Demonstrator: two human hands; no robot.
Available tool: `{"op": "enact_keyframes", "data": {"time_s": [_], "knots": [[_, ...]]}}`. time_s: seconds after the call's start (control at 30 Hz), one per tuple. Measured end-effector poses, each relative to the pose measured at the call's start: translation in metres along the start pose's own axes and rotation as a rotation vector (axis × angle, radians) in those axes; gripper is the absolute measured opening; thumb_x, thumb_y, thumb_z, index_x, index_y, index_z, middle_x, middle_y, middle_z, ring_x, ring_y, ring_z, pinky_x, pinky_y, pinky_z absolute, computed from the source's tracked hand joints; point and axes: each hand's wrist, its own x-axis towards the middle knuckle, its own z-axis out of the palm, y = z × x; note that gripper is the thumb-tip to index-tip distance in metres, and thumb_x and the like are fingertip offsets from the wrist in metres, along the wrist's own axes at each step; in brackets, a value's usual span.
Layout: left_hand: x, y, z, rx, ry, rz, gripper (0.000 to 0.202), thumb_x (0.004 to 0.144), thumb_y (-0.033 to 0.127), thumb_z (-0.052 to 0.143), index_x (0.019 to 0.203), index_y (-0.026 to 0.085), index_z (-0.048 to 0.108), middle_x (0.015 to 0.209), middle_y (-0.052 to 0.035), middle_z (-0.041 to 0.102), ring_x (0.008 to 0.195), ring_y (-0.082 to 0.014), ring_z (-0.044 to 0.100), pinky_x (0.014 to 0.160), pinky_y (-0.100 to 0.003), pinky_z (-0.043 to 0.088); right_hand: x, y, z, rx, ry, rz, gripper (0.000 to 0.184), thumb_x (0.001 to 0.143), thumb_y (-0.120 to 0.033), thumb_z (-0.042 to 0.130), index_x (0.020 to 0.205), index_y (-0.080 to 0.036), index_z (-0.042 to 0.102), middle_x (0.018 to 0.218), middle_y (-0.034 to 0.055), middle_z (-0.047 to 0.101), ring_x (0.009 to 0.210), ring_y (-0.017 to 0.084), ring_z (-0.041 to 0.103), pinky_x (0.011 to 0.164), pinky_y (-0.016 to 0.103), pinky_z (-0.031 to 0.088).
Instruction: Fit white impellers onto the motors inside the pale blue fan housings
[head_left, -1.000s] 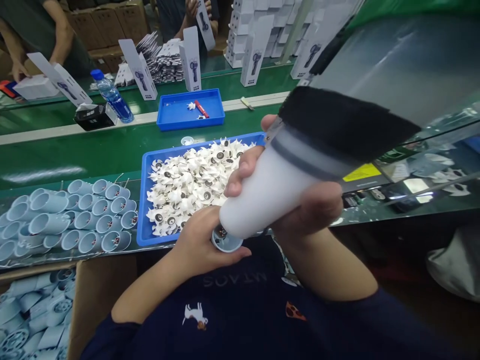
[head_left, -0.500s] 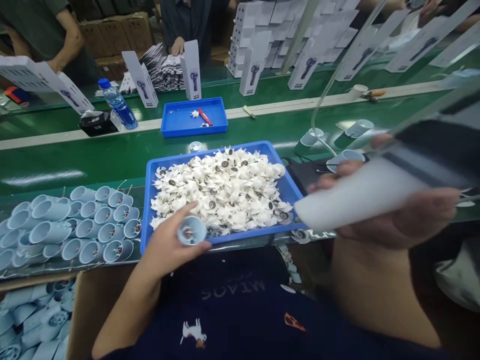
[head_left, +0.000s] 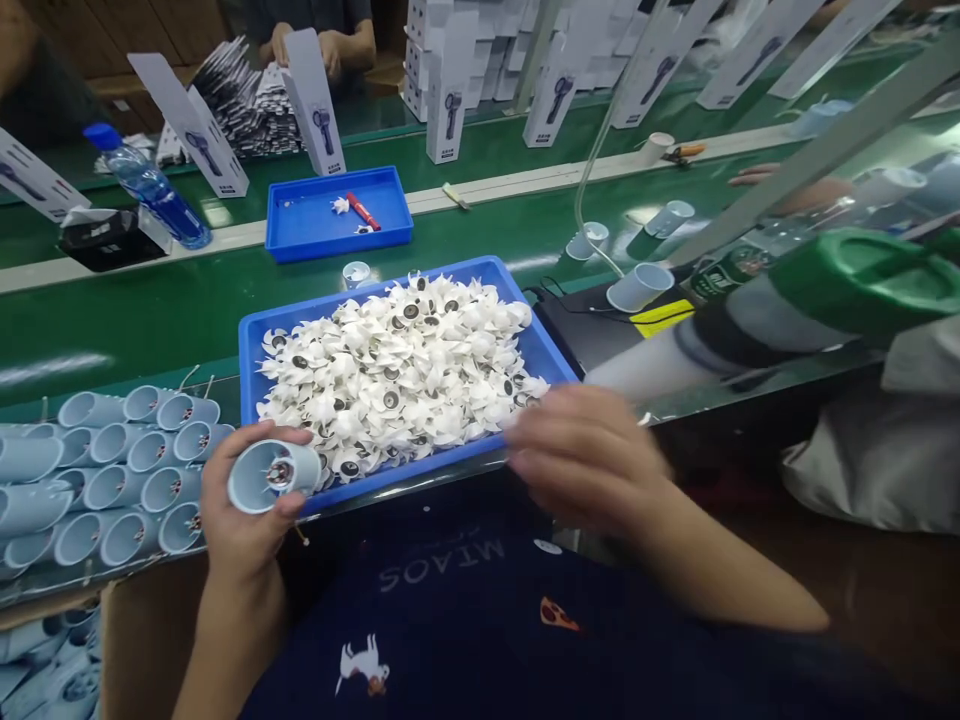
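My left hand (head_left: 244,525) is wrapped around a light blue fan housing (head_left: 247,478), held tilted at the tray's front left corner. Its open end faces me, and a small motor with metal and copper parts shows inside. My right hand (head_left: 585,455) is by the tray's front right corner, smeared by motion. Whether it holds anything cannot be made out. Behind it lies a white tapered container (head_left: 645,365) with a black band and a green end. Between my hands, the blue tray (head_left: 247,375) is heaped with white fan blades (head_left: 405,360), some showing dark round hubs.
Rows of blue housings (head_left: 112,490) stand at left, above a cardboard box (head_left: 142,640) holding more. Beyond are a small blue tray (head_left: 300,215) with a red pen (head_left: 364,212), a water bottle (head_left: 150,190) and upright white boxes (head_left: 450,110). A person's hands (head_left: 330,50) show across the belt.
My right hand has let go of the white container and moved left toward the tray. My left hand has shifted left with the housing. The whole view has turned somewhat.
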Motion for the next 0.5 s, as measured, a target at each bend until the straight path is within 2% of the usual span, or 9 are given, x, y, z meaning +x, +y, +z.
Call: {"op": "enact_keyframes", "data": {"time_s": [0.07, 0.13, 0.2, 0.33, 0.43, 0.5], "knots": [[-0.003, 0.002, 0.009, -0.003, -0.082, 0.023, 0.062, 0.069, 0.045, 0.09, 0.122, 0.026, 0.066, 0.101, -0.0052, 0.077, 0.094, -0.0248, 0.072, 0.084, -0.037, 0.058, 0.019, -0.006, 0.014, -0.115, -0.258, -0.079, 0.022, 0.092, -0.033, 0.058, 0.108, -0.025, 0.072, 0.11, 0.0074, 0.073, 0.1, 0.029, 0.069, 0.086, 0.049, 0.055], [-0.008, 0.002, 0.011, 0.013, -0.14, 0.027, 0.064, 0.07, 0.042, 0.09, 0.125, 0.024, 0.063, 0.103, -0.0067, 0.076, 0.096, -0.0249, 0.072, 0.085, -0.036, 0.058, 0.035, -0.01, 0.025, -0.292, -0.521, -0.044, 0.022, 0.097, -0.025, 0.052, 0.11, -0.02, 0.07, 0.113, 0.0091, 0.071, 0.102, 0.027, 0.068, 0.082, 0.042, 0.053], [-0.012, 0.001, 0.009, 0.048, -0.144, -0.002, 0.062, 0.071, 0.042, 0.088, 0.124, 0.022, 0.061, 0.102, -0.0077, 0.075, 0.096, -0.0252, 0.072, 0.086, -0.037, 0.057, 0.045, -0.015, 0.032, -0.363, -0.648, 0.031, 0.019, 0.096, -0.027, 0.059, 0.109, -0.019, 0.069, 0.107, 0.008, 0.071, 0.096, 0.026, 0.068, 0.076, 0.038, 0.051], [-0.015, -0.005, 0.002, 0.169, -0.011, -0.101, 0.068, 0.069, 0.038, 0.088, 0.124, 0.021, 0.053, 0.098, -0.0068, 0.073, 0.091, -0.023, 0.072, 0.081, -0.034, 0.057, 0.05, -0.028, 0.039, -0.396, -0.651, 0.072, 0.017, 0.091, -0.026, 0.066, 0.1, -0.012, 0.069, 0.096, 0.0126, 0.07, 0.088, 0.03, 0.068, 0.077, 0.04, 0.05], [-0.015, -0.008, 0.0, 0.208, 0.043, -0.13, 0.078, 0.067, 0.033, 0.089, 0.13, 0.024, 0.043, 0.109, -0.0081, 0.07, 0.099, -0.0231, 0.07, 0.083, -0.033, 0.057, 0.049, -0.03, 0.034, -0.38, -0.611, 0.091, 0.016, 0.091, -0.019, 0.061, 0.103, -0.011, 0.068, 0.1, 0.0134, 0.069, 0.092, 0.03, 0.068, 0.083, 0.044, 0.051], [-0.016, -0.007, 0.0, 0.175, 0.038, -0.095, 0.069, 0.074, 0.032, 0.084, 0.13, 0.024, 0.043, 0.118, -0.0097, 0.068, 0.107, -0.0233, 0.068, 0.088, -0.033, 0.056, 0.046, -0.025, 0.03, -0.108, -0.515, 0.153, 0.021, 0.091, -0.022, 0.058, 0.11, -0.014, 0.065, 0.104, 0.0106, 0.069, 0.093, 0.024, 0.067, 0.084, 0.039, 0.052]]}}
